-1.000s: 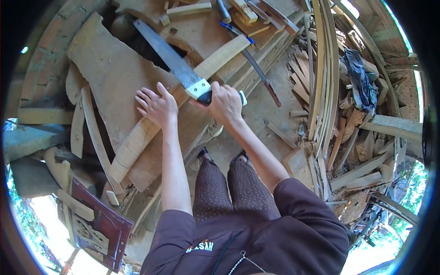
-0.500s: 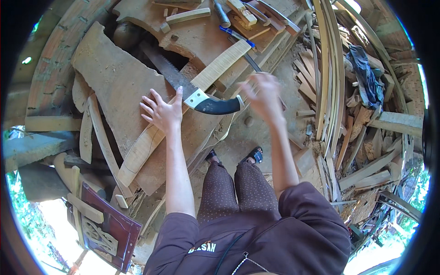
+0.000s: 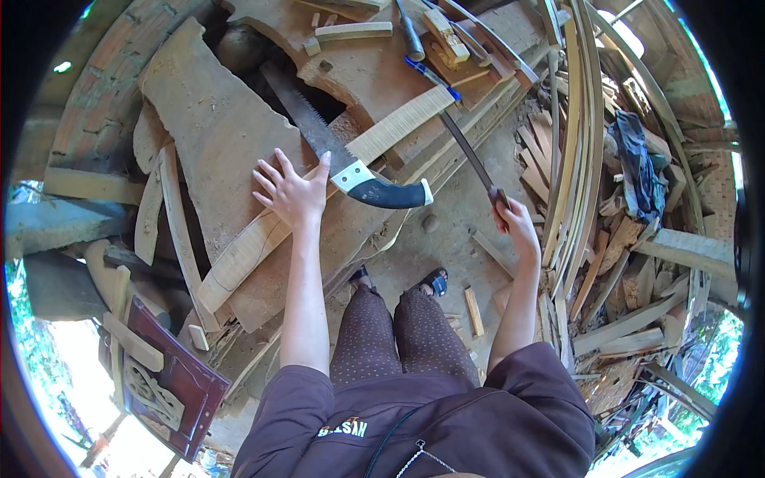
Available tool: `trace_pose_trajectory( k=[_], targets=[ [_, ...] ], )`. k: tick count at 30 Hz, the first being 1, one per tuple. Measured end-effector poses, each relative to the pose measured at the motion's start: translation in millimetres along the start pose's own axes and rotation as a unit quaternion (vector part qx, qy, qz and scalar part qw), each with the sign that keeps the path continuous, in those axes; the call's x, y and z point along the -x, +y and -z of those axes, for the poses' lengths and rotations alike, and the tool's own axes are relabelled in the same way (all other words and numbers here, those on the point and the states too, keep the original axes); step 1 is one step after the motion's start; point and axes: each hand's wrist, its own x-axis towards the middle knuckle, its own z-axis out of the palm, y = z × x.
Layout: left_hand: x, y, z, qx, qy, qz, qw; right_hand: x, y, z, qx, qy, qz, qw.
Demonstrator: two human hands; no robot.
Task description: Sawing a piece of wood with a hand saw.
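My right hand (image 3: 516, 223) is closed around the brown handle of a long, narrow, dark file (image 3: 468, 151). The file's far end meets the tip of a pale wooden plank (image 3: 402, 121). This plank runs diagonally over the bench, its lower part (image 3: 249, 253) bearing a drawn line. My left hand (image 3: 293, 190) lies flat, fingers spread, on the wood, its thumb next to the heel of a handsaw (image 3: 382, 193). The saw has a black and white grip, and its toothed blade lies across the plank toward the hole in the slab.
A thick wooden slab (image 3: 215, 119) forms the work surface. At its far side lie a blue clamp (image 3: 430, 77), a hand plane (image 3: 446, 38) and wood offcuts (image 3: 353, 31). Long strips (image 3: 575, 151) and scrap wood (image 3: 637, 263) are piled on the right. A dark red panel (image 3: 179, 382) stands lower left.
My right hand has moved right and down, from a blurred position near the saw grip, and now grips the file's handle. My left hand stays spread on the wood.
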Motion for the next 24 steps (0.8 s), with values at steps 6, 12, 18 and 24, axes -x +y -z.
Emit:
trace_pose_trajectory(
  k=[6, 12, 18, 24],
  targets=[
    [2.3, 9.6, 4.0, 0.058, 0.017, -0.015, 0.998, 59.8, -22.8, 33.4, 0.058, 0.033, -0.041, 0.997],
    [2.3, -1.4, 4.6, 0.026, 0.019, -0.005, 0.999, 110.9, -75.4, 56.9, 0.097, 0.124, -0.025, 0.987],
    [2.1, -13.4, 5.1, 0.025, 0.027, -0.005, 0.999, -69.6, -171.7, -73.4, 0.064, 0.043, 0.141, 0.987],
    [4.6, 6.8, 4.7, 0.075, 0.048, -0.022, 0.996, -263.3, -196.2, -188.2, 0.118, 0.241, 0.124, 0.955]
  ],
)
